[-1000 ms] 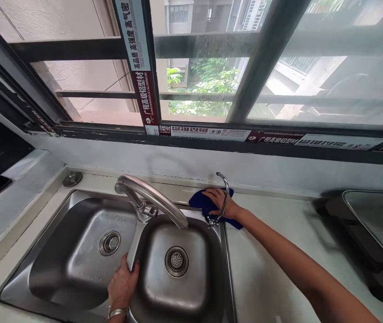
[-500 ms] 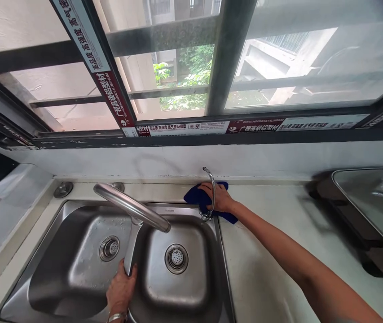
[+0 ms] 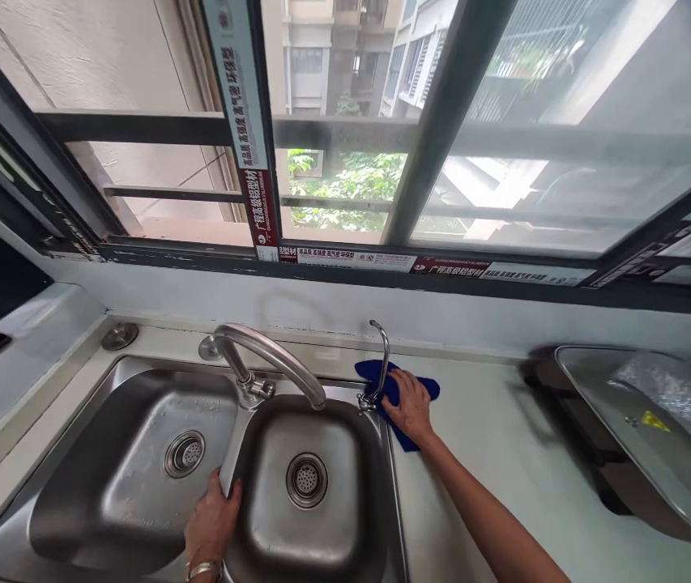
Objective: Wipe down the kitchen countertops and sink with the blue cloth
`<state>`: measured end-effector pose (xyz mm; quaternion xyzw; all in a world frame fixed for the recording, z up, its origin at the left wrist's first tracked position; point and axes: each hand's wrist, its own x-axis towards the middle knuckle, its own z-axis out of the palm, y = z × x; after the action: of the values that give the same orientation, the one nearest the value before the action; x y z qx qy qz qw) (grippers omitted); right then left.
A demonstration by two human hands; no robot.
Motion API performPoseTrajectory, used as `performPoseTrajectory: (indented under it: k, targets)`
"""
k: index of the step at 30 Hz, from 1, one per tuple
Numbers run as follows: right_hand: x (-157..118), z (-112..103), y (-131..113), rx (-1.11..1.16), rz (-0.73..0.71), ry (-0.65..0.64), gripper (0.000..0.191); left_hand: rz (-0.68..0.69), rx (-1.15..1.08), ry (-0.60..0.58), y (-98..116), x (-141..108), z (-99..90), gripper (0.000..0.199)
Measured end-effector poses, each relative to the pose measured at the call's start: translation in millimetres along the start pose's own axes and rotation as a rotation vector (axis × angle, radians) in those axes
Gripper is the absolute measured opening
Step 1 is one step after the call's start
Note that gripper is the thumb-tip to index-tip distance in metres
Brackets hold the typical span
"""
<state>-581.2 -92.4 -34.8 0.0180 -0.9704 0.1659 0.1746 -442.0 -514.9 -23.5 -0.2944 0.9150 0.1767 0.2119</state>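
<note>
Two bare hands are at work around a double-bowl steel sink. The right hand (image 3: 411, 409) lies on a blue cloth (image 3: 373, 372), its fingers loosely spread and bent over the fabric rather than closed around it. The cloth is bunched on the pale table (image 3: 472, 437) at the back right corner of the sink, beside the foot of a slim curved tap (image 3: 386, 348), with parts of it showing on both sides of the hand. The left hand (image 3: 212, 518), a bracelet (image 3: 204, 569) at its wrist, grips the divider (image 3: 234, 445) between the left bowl (image 3: 138, 486) and the right bowl (image 3: 314, 538), with the thumb on the right-bowl side and the other fingers opposite.

A large faucet (image 3: 272, 348) rises behind the divider and arches over the right bowl. Water drops dot the left bowl. One round metal disc (image 3: 120, 335) sits near the sink's back left corner. On the right stands a dark appliance (image 3: 588, 453) under a glass lid (image 3: 642, 470), with clear plastic wrap (image 3: 673, 393) on top. A dark-framed window (image 3: 503, 300) spans the wall behind.
</note>
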Motion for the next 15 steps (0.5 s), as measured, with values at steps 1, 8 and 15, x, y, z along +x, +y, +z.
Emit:
performPoseTrajectory:
  k: [1,8,15]
  targets:
    - [-8.7,-2.7,-0.2,-0.012,0.014,0.008,0.051,0.009,-0.009,-0.004,-0.6,-0.1,0.3,0.063]
    - [-106.0,-40.3,11.7,-0.093,0.034,-0.009,0.056,0.096,-0.093,-0.004,-5.8,-2.1,3.1,0.059]
    - [-237.0,-79.0,38.0,-0.140,0.010,-0.093,0.058,0.170,-0.131,0.034,-8.4,-5.7,0.4,0.057]
